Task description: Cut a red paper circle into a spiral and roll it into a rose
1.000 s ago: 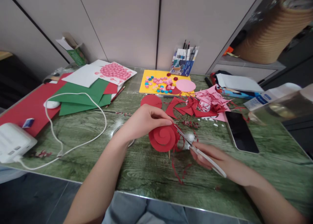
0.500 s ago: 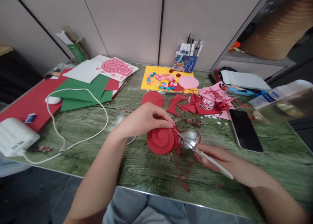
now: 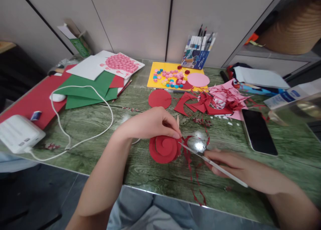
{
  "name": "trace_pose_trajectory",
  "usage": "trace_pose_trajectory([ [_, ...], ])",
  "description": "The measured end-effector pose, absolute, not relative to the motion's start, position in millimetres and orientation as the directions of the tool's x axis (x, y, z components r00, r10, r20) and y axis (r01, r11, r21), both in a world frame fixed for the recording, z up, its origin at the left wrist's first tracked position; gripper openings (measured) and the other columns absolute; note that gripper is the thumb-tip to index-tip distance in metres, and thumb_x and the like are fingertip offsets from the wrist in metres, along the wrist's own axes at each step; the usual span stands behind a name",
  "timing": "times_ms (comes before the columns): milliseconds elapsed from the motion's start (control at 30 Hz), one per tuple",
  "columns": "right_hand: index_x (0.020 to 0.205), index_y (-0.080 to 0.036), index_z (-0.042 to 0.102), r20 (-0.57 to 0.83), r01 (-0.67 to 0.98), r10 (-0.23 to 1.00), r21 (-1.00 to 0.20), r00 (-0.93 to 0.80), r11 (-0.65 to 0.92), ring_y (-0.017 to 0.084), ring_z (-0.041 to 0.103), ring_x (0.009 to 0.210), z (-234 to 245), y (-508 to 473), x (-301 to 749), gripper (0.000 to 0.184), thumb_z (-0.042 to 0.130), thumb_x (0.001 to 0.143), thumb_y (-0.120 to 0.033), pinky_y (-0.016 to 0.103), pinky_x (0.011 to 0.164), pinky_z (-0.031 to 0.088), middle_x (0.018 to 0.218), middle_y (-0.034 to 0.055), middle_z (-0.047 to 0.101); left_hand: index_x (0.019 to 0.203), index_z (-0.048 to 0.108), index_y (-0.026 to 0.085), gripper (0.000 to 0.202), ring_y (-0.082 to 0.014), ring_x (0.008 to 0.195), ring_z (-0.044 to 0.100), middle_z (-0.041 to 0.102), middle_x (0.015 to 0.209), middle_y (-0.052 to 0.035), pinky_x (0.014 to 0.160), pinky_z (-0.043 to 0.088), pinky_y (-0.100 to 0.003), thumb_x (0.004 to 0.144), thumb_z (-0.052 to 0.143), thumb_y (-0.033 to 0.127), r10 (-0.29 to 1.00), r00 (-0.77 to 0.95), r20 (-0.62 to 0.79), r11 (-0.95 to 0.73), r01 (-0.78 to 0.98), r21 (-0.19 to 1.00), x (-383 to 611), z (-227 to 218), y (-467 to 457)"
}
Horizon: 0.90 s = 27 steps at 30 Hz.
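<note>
My left hand [image 3: 150, 123] pinches the top edge of a red paper spiral disc [image 3: 163, 148], holding it just above the green table [image 3: 100, 123]. A thin wooden stick [image 3: 178, 120] pokes up behind the fingers. My right hand [image 3: 234, 168] is closed around white-handled scissors [image 3: 213, 163], whose blades reach left to the disc's right edge. Thin red paper trimmings [image 3: 194, 176] curl down from the disc toward the table's front edge.
A black phone [image 3: 258, 131] lies at right. Red and pink scraps [image 3: 213, 101], a red circle [image 3: 159, 98], a yellow sheet with small beads [image 3: 170, 79], a pen holder [image 3: 197, 52], green and red sheets [image 3: 85, 89], a white cable [image 3: 82, 123] and a white box [image 3: 20, 133] surround the work.
The disc has turned in my left hand and the stick now points up behind the fingers instead of below. The scissors lie flatter and the trimmings hang longer. The view has shifted.
</note>
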State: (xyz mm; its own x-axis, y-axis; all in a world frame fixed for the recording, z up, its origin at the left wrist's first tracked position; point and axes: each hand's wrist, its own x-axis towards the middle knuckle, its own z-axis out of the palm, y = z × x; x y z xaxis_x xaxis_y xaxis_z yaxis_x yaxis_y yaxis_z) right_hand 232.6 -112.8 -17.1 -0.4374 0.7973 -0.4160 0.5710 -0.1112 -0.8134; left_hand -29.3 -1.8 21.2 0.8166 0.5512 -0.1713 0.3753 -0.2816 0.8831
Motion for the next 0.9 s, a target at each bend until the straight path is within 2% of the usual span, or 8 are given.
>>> trace_pose_trajectory([
  [133,0.089,-0.025,0.064,-0.481,0.621,0.713,-0.779,-0.510,-0.081,0.019,0.055,0.071,-15.9,-112.0,230.9,0.025,0.052,0.083,-0.046,0.030,0.064,0.045,0.075,0.0021,0.062,0.075,0.073,0.019,0.010,-0.0114,0.067,0.064,0.073,0.075,0.0003,0.060,0.044,-0.019,0.072,0.064,0.022,0.523,0.834,-0.176,-0.298,0.373,0.878,-28.4,19.3,-2.5],
  [500,0.098,-0.028,0.064,-0.526,0.663,0.687,-0.744,-0.501,-0.086,0.020,0.058,0.077,-24.4,-116.4,238.6,0.024,0.050,0.085,-0.043,0.031,0.067,0.045,0.083,0.0029,0.065,0.074,0.074,0.022,0.010,-0.0108,0.064,0.062,0.072,0.073,0.0014,0.059,0.041,-0.019,0.072,0.064,0.022,0.448,0.868,-0.215,-0.323,0.381,0.866,-27.4,14.8,-1.7],
  [800,0.084,-0.026,0.065,-0.517,0.685,0.689,-0.728,-0.508,-0.042,0.018,0.058,0.072,-20.7,-115.3,235.0,0.021,0.048,0.087,-0.039,0.030,0.065,0.045,0.079,0.0022,0.063,0.074,0.074,0.022,0.010,-0.0113,0.066,0.063,0.072,0.073,0.0009,0.059,0.042,-0.019,0.071,0.064,0.022,0.463,0.859,-0.220,-0.332,0.397,0.856,-25.4,14.5,-2.4],
  [900,0.080,-0.026,0.065,-0.477,0.655,0.731,-0.753,-0.487,-0.055,0.018,0.056,0.068,-23.2,-114.8,237.2,0.016,0.054,0.083,-0.037,0.029,0.061,0.043,0.073,0.0013,0.062,0.074,0.074,0.021,0.010,-0.0118,0.067,0.064,0.072,0.075,0.0007,0.061,0.043,-0.020,0.071,0.064,0.021,0.494,0.843,-0.210,-0.319,0.401,0.859,-25.3,15.8,-2.3],
])
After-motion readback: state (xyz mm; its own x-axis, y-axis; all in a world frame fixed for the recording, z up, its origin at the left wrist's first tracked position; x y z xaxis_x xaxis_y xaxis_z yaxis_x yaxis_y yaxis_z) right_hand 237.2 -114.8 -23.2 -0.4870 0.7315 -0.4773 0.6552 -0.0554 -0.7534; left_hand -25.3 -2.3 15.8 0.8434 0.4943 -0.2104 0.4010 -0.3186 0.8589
